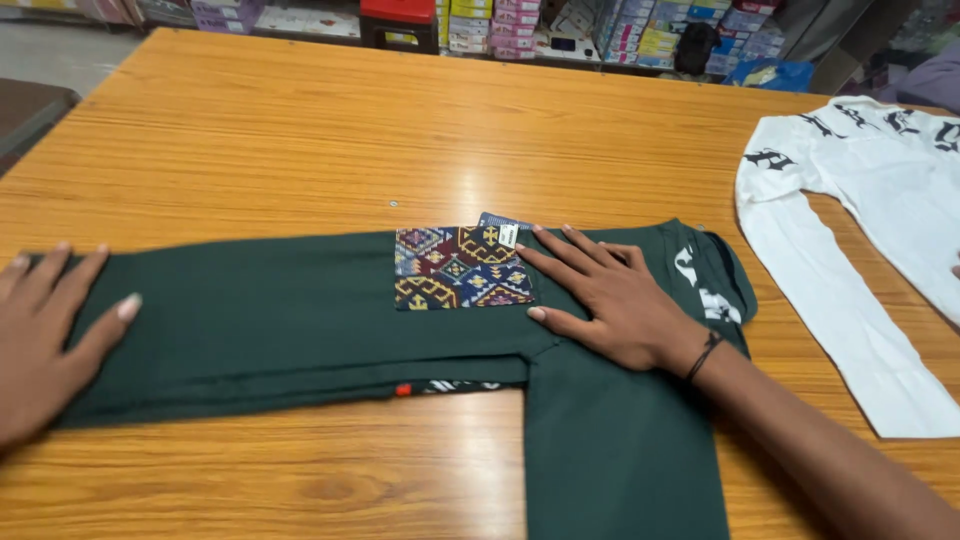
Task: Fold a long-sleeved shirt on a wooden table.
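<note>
Head view, looking down: my left hand (45, 335) lies flat and released, fingers spread, at nine o'clock, pressing the left end of a dark green shirt (280, 320) that is folded into a long band across the wooden table (300, 140). My right hand (605, 295), also flat and grasping nothing, rests palm down just right of centre on the same shirt, its fingertips (535, 252) touching the right edge of a patterned pocket (462, 267) in blue, maroon and yellow. A small card tag (503, 228) peeks out at the pocket's top edge. A dark cord bracelet (703, 355) circles my right wrist. From under that hand a green sleeve (620, 450) runs down toward six o'clock. The collar end, with white lettering, points to three o'clock. At two o'clock a white long-sleeved shirt (870, 210) with black lettering lies spread, apart from the green one. At twelve o'clock, beyond the table, stand stacked boxes (500, 25).
</note>
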